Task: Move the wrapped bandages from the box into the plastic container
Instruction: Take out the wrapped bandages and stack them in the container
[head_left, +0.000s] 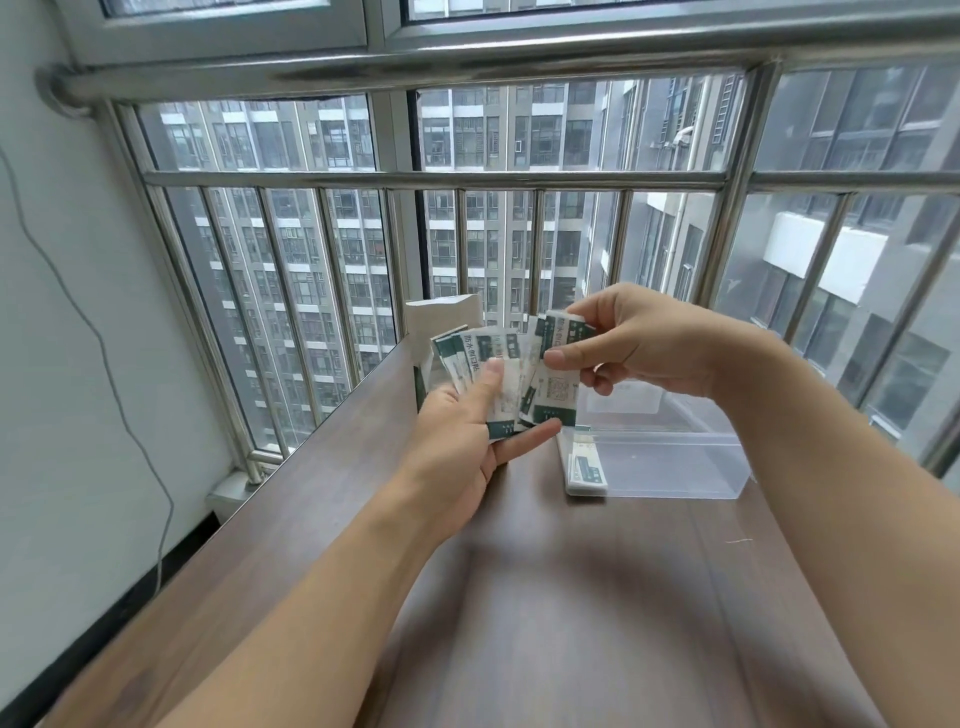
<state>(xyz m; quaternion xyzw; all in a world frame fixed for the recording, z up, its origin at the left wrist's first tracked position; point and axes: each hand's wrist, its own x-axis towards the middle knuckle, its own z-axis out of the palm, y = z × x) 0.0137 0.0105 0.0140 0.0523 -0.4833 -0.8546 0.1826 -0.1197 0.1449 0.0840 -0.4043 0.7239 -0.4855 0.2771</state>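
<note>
We note both forearms stretched over the brown table (597, 623). The left hand (467, 441) holds a fanned stack of wrapped bandages (498, 374), thumb pressed on top, fingers curled beneath. The right hand (634, 348) pinches one wrapper (558, 384) at the fan's right edge between thumb and fingers. Just right, a clear plastic container (660, 462) lies on the table, with a few wrappers at its left end. Farther off, behind the fan, stands the white box (441, 322), near the window railing (415, 179).
</note>
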